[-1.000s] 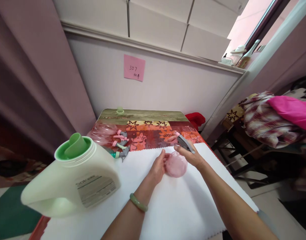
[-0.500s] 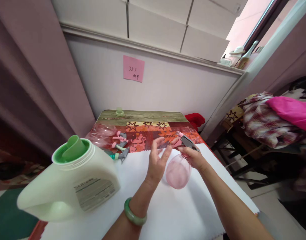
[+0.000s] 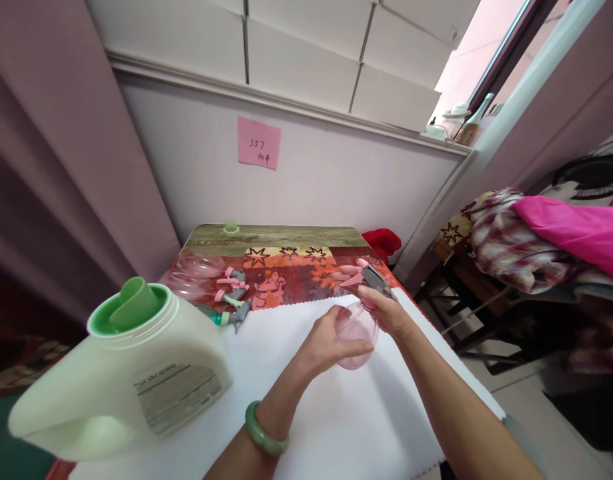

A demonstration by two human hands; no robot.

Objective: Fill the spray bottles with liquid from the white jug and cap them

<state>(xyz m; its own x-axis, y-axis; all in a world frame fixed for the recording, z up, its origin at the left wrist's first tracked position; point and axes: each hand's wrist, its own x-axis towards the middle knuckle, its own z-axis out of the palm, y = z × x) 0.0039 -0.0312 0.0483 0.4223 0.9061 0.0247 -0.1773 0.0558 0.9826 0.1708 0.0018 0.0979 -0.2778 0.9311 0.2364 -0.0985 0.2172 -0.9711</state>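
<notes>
A small clear pink spray bottle [image 3: 355,330] is held above the white cloth [image 3: 306,407] in the middle of the table. My left hand [image 3: 326,343], with a green bangle on the wrist, is wrapped round the bottle's round body. My right hand [image 3: 386,310] grips the bottle's neck just below its grey and pink trigger head [image 3: 369,277].
A big pale green detergent jug [image 3: 121,373] with an open green spout stands at the near left. Further pink bottles [image 3: 193,273] and loose trigger heads [image 3: 231,297] lie at the back left on the patterned cloth. A small green cap [image 3: 231,228] sits at the table's far edge. Clothes pile up on the right.
The bottle was lifted off the cloth by my right hand. My left hand opened beside it half a second ago and has now closed round its body.
</notes>
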